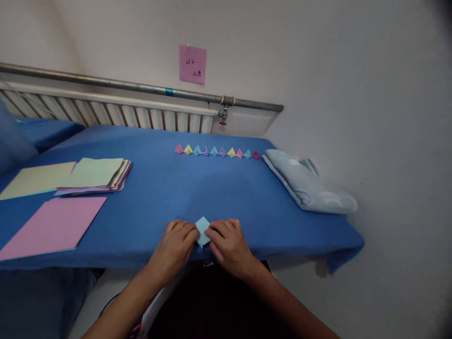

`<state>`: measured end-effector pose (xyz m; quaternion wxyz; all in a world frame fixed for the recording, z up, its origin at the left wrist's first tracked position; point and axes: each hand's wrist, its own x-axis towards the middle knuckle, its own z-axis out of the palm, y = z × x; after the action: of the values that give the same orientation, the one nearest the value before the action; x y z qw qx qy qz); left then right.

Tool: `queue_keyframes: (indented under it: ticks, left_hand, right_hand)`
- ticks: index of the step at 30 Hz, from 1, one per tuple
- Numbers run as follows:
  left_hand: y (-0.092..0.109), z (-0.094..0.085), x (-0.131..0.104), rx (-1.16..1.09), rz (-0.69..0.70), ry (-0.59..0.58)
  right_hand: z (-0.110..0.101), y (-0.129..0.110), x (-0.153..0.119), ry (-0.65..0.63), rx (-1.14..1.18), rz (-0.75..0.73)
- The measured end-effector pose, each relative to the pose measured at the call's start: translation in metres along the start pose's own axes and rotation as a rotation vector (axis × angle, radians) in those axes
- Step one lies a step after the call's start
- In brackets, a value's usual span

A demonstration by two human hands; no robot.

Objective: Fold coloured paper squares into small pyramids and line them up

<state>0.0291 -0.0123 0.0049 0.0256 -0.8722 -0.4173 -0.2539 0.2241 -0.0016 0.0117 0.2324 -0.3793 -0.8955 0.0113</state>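
A small light-blue folded paper (pixel 202 229), turned as a diamond, lies at the front edge of the blue-covered table (pixel 158 197). My left hand (pixel 178 247) grips its left corner, fingers curled over it. On the opposite corner my right hand (pixel 228 245) is closed in the same way, its thumb and fingertips at the paper's edge. Parts of both side corners are hidden under my fingers. Farther back, a row of several small folded paper pieces (pixel 213 151) in pink, yellow, blue and purple runs across the cloth.
Stacked colored paper sheets (pixel 95 173) lie at the left, beside pale yellow sheets (pixel 38 178) and pink sheets (pixel 52 228). A folded light-blue blanket (pixel 307 183) rests at the right by the wall. Behind stand a white radiator (pixel 141 115) and a metal pipe (pixel 123 85). A pink note (pixel 192 64) hangs above.
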Motion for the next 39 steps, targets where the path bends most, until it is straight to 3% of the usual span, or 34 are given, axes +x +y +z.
queue_keyframes:
  ticks: [7,14,21,39]
  left_hand:
    - [-0.003,-0.001,-0.005,-0.070,-0.065,0.041]
    - [-0.010,-0.002,-0.003,-0.114,-0.152,0.011]
    - [-0.015,-0.003,0.006,-0.123,-0.298,-0.110]
    - [-0.003,-0.010,0.031,0.003,-0.545,-0.290]
  right_hand:
    - [-0.001,-0.001,-0.007,0.063,0.139,0.117]
    - [0.001,0.000,-0.005,0.106,0.243,0.297]
    - [0.002,0.000,0.001,0.113,0.263,0.433]
    - [0.003,0.002,0.007,0.084,0.221,0.507]
